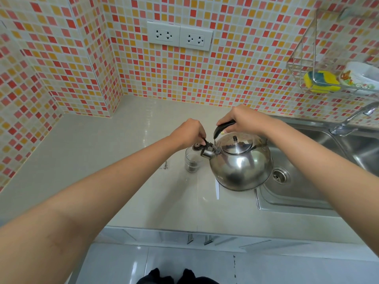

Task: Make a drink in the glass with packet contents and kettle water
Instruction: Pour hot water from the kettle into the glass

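Observation:
A shiny steel kettle [240, 162] is held above the counter, tilted left with its spout over a small clear glass [191, 160]. Dark powder lies at the bottom of the glass. My right hand [244, 119] grips the kettle's black handle from above. My left hand [190, 131] pinches the black lever of the spout cap [198, 147], which is flipped up off the spout. I see no stream of water. A white packet strip [217, 190] lies on the counter under the kettle, mostly hidden.
A steel sink [297, 193] with drain and tap [352, 119] lies right of the kettle. A wire rack [320, 83] on the tiled wall holds a yellow sponge and a dish. Two wall sockets [179, 36] sit above the beige counter [102, 160].

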`<state>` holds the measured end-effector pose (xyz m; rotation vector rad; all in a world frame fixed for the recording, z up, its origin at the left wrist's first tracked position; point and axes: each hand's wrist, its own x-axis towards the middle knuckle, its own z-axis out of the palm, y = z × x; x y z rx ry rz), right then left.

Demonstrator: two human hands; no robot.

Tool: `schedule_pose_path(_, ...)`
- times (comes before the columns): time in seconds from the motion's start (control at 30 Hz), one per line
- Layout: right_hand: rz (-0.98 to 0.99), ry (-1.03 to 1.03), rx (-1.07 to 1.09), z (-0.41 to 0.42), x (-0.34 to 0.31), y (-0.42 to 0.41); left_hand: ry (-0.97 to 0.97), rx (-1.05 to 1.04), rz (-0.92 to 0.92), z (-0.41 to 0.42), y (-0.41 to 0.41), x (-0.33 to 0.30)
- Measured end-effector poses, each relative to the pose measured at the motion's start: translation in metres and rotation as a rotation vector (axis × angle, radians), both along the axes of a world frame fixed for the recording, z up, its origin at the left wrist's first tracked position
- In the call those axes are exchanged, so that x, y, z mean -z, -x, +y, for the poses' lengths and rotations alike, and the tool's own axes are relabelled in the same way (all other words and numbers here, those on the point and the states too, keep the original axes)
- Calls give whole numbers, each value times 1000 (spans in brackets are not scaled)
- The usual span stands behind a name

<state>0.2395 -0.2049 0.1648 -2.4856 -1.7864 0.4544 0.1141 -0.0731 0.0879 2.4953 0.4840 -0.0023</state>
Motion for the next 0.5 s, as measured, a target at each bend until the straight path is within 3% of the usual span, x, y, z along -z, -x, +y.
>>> schedule_pose_path(0.5,-16,53,-27,9,-1,-1,18,2,17,2,0,0)
